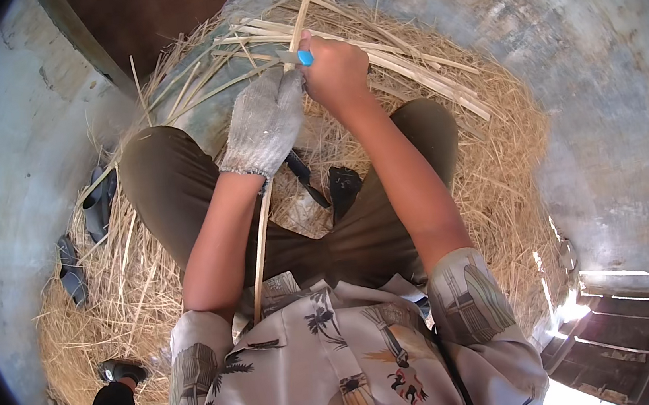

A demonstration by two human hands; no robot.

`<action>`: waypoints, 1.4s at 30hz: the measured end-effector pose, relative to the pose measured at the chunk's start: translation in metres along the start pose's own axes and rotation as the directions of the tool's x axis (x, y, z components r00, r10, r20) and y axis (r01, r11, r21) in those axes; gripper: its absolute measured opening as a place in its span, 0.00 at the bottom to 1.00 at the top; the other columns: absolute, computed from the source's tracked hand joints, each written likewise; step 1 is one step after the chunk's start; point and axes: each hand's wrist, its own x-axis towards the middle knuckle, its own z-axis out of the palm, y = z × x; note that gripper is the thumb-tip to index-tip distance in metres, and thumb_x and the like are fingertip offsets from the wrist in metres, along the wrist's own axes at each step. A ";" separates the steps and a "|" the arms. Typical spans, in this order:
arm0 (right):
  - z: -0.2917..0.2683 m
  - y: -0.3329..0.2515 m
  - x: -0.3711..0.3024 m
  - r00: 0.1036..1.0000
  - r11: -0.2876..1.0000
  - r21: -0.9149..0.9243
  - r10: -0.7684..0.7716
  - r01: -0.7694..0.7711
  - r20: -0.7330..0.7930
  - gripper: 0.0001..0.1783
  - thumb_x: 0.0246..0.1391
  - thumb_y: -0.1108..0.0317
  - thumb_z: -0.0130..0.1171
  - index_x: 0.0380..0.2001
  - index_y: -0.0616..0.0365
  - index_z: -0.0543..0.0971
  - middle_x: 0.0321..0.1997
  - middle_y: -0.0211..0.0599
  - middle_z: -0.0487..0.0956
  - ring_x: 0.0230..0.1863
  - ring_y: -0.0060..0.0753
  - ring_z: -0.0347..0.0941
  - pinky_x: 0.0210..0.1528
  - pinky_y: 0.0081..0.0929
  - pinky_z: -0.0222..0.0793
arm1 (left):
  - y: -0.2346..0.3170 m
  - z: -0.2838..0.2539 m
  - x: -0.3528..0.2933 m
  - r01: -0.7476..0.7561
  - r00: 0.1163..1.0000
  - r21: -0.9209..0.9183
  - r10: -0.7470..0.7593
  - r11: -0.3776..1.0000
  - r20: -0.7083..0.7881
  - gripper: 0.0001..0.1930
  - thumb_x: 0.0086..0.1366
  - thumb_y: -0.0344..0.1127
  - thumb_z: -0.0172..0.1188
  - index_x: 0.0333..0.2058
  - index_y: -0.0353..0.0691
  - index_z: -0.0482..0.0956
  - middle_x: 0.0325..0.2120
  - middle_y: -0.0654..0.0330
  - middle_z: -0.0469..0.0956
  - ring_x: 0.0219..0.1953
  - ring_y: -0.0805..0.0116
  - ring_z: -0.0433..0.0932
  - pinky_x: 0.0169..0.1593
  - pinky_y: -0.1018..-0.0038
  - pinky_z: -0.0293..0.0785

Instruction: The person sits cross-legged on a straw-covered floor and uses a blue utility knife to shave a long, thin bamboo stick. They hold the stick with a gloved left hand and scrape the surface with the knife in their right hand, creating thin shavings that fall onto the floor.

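Observation:
A long, pale bamboo strip (304, 6) slants from the top of the view, through both hands, down to my lap. My left hand (263, 121), in a grey-white knitted work glove, is closed around it. Just to the right, my bare right hand (338, 73) grips a small knife (306, 58) with a blue handle. Its short grey blade lies across the strip, right at the gloved fingertips. Most of the knife's handle is hidden in the right fist. Beyond the hands, several split bamboo strips (431, 82) lie in a loose pile.
Thin shavings (497, 175) cover the floor around my bent legs. Dark sandals (72, 271) lie at the left, and a black strap-like item (345, 184) between my legs. Another person's shoed foot (122, 371) shows at lower left. Grey walls (603, 115) stand on both sides.

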 end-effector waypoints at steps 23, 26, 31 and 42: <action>-0.006 0.034 0.003 0.986 0.993 -0.009 0.115 -0.117 -0.122 0.18 0.64 0.60 0.57 0.20 0.53 0.81 0.17 0.41 0.79 0.19 0.50 0.78 0.23 0.45 0.72 | 0.003 0.010 -0.008 0.058 0.993 -0.160 -0.041 0.985 0.108 0.19 0.75 0.46 0.52 0.39 0.33 0.81 0.19 0.58 0.74 0.21 0.68 0.73 0.27 0.69 0.69; 0.000 0.030 0.000 0.992 0.999 0.043 0.034 -0.029 -0.121 0.16 0.56 0.56 0.66 0.21 0.53 0.79 0.18 0.41 0.78 0.19 0.50 0.76 0.24 0.44 0.70 | 0.015 0.001 -0.009 0.283 0.951 -0.391 -0.202 0.876 0.235 0.17 0.73 0.46 0.54 0.40 0.35 0.81 0.20 0.61 0.74 0.20 0.69 0.72 0.26 0.70 0.70; -0.010 0.020 -0.001 0.981 0.976 0.157 -0.130 0.152 -0.143 0.14 0.50 0.58 0.68 0.21 0.53 0.79 0.19 0.40 0.79 0.20 0.48 0.77 0.23 0.43 0.70 | 0.018 -0.006 -0.012 0.338 0.939 -0.553 -0.233 0.761 0.253 0.16 0.73 0.46 0.57 0.40 0.37 0.81 0.20 0.67 0.71 0.18 0.78 0.68 0.21 0.76 0.65; -0.011 0.042 0.011 0.968 0.984 -0.056 0.155 -0.169 -0.196 0.03 0.49 0.64 0.66 0.26 0.48 0.83 0.19 0.39 0.81 0.20 0.47 0.79 0.23 0.43 0.74 | 0.031 0.019 -0.022 0.423 0.906 -0.608 -0.296 0.672 0.303 0.13 0.75 0.42 0.55 0.39 0.37 0.78 0.14 0.72 0.61 0.13 0.79 0.57 0.18 0.75 0.53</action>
